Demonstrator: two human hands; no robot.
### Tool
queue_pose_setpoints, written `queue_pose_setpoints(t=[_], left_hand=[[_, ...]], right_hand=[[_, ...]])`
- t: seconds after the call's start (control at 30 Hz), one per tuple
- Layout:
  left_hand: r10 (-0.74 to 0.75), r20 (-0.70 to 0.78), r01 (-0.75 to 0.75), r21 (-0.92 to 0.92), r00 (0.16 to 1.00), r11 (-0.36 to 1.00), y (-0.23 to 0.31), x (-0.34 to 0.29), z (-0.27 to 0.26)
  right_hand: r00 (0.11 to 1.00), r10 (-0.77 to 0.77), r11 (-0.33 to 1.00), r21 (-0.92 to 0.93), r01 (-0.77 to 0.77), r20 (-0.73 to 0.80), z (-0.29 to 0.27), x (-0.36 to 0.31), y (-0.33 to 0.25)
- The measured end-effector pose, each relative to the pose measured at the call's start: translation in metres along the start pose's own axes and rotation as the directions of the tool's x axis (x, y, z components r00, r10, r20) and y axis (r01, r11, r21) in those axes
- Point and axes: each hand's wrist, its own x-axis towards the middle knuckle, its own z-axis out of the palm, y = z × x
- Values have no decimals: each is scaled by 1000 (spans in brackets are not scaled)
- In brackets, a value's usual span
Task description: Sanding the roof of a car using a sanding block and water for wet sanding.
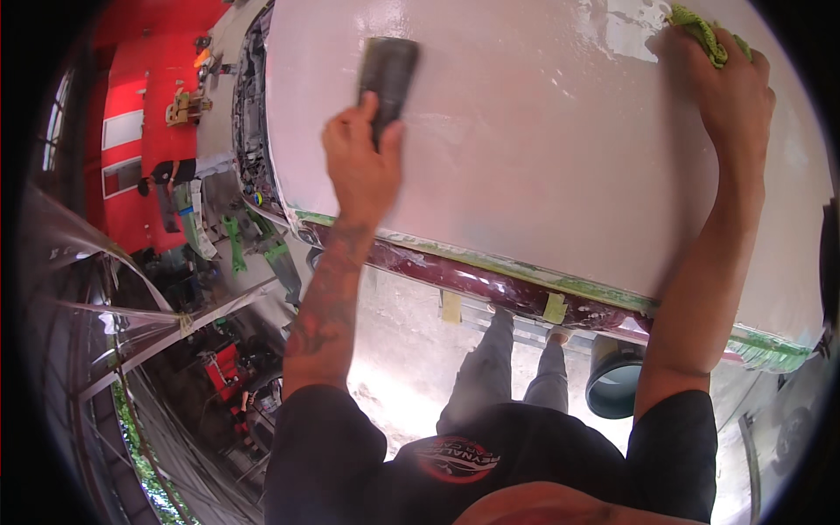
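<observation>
A dark, flat block (390,74) lies on or just over a broad, pale vehicle panel (542,166), its near end in the left hand (361,162); its outline is blurred, and contact along its whole underside cannot be told. The left hand grasps this end between thumb and fingers. The block is probably light and fairly stiff, and likely to turn slippery when wet; the near end, pinched at its two long edges, appears the sound place to take hold, with the far part left flat. To the right, near the panel's upper edge, the right hand (733,83) is closed on a bunched green cloth (700,35), presumably soft, limp and not fragile, best gathered under the fingers. Beside it the panel shows a bright, wet-looking sheen (626,31); the panel itself is judged rigid, its finish easily scratched. Further outward run a maroon strip (455,273) along the panel's near side and, below it, a dark bucket (615,385) near the person's legs (490,363).
</observation>
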Motion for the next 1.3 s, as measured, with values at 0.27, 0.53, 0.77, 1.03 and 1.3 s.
queue_pose_setpoints(t=[0.27, 0.53, 0.77, 1.03, 1.3], left_hand=[[-434, -30, 435, 90, 900, 896, -128, 35, -10], [-676, -31, 638, 367, 736, 677, -94, 11, -13], [-2, 106, -8, 93, 994, 996, 40, -47, -11], [-622, -48, 611, 261, 781, 747, -121, 0, -26], [-242, 36, 233, 165, 970, 958, -66, -45, -26]], right_hand=[[999, -35, 999, -10, 34, -17, 11, -4, -8], [990, -132, 990, -46, 130, -42, 17, 1, -10], [995, 82, 996, -24, -81, 58, -7, -10, -21], [999, 31, 998, -51, -29, 28, 3, -11, -24], [999, 41, 998, -44, -42, -9, 5, -3, -3]])
